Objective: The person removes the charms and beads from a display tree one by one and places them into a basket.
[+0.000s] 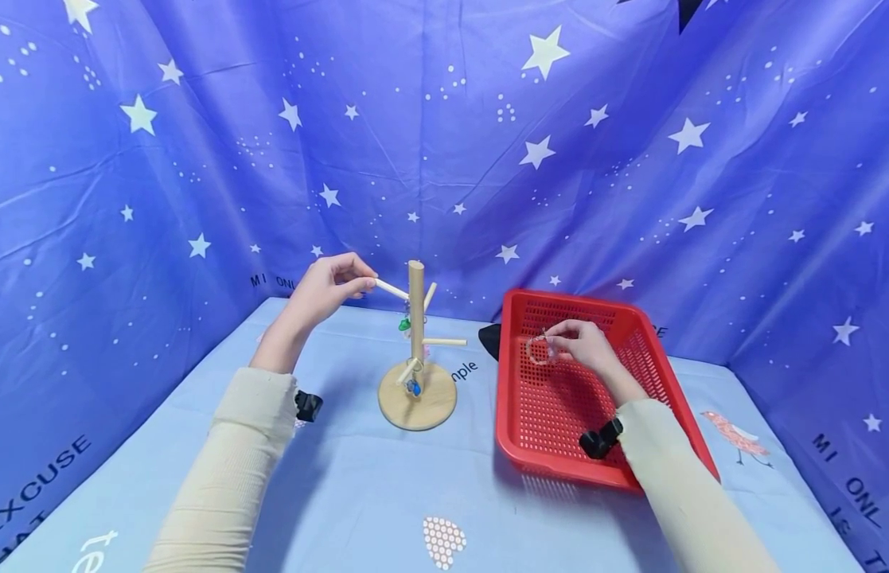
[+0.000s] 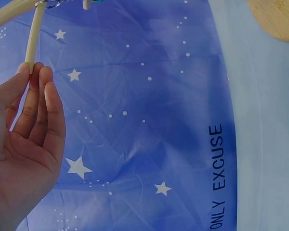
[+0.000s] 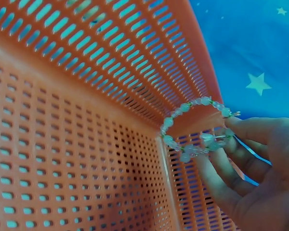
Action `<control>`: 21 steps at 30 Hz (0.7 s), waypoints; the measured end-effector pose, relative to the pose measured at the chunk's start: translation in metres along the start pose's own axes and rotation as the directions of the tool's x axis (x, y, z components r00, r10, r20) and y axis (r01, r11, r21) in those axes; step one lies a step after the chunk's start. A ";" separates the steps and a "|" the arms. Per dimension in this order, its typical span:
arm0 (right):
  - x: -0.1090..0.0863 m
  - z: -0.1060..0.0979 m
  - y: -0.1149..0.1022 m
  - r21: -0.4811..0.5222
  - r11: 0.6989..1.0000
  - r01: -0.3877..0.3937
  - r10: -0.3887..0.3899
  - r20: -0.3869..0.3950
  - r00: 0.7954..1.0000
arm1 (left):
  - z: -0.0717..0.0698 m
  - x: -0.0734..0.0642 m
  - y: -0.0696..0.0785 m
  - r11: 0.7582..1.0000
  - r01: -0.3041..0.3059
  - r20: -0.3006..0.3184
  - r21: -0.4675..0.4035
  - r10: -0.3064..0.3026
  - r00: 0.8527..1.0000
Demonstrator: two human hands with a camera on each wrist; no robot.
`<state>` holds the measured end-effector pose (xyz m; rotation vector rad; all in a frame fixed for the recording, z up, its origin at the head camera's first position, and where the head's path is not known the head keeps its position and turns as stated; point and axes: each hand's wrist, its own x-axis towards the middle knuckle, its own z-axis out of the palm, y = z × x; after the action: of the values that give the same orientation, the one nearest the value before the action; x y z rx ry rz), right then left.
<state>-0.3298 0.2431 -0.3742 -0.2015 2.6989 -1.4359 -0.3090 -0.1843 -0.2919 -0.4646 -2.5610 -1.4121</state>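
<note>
Head view: the left hand (image 1: 331, 285) pinches a peg (image 1: 390, 288) on the wooden stand (image 1: 417, 322); tugging could tip it. Near the tabletop's (image 1: 358, 493) back edge, the right hand (image 1: 586, 348) pinches a bead bracelet (image 1: 532, 355) over the red basket (image 1: 508, 398).

Passage: strip of light-blue tabletop (image 1: 372, 493), centre of the head view, between wooden stand (image 1: 417, 318) and red basket (image 1: 506, 374); wider stretch at lower centre.
Passage: basket's open top, right of centre, partly blocked by the right hand (image 1: 583, 344) and its beaded bracelet (image 3: 168, 139).
Obstacles: stand's pegs (image 1: 447, 342), jutting several ways; left hand (image 1: 329, 285) pinching the upper-left peg (image 1: 392, 288); raised basket rim (image 1: 559, 472).
Barrier: blue curtain (image 1: 423, 143), upper frame.
</note>
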 end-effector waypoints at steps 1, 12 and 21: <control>0.001 0.000 0.002 -0.014 1.000 -0.004 0.004 0.016 1.000 | 0.000 0.000 0.000 1.000 0.000 0.000 0.001 0.000 1.000; 0.006 0.003 0.017 -0.096 0.995 -0.038 0.057 0.199 0.978 | -0.001 0.000 0.000 1.000 -0.012 -0.001 0.005 0.012 1.000; 0.008 -0.002 0.027 -0.082 0.994 -0.077 0.092 0.197 0.976 | 0.000 0.000 0.000 1.000 -0.005 -0.006 0.007 0.005 1.000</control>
<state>-0.3397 0.2583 -0.3958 -0.2210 2.5655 -1.2230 -0.3091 -0.1845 -0.2919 -0.4648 -2.5578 -1.4004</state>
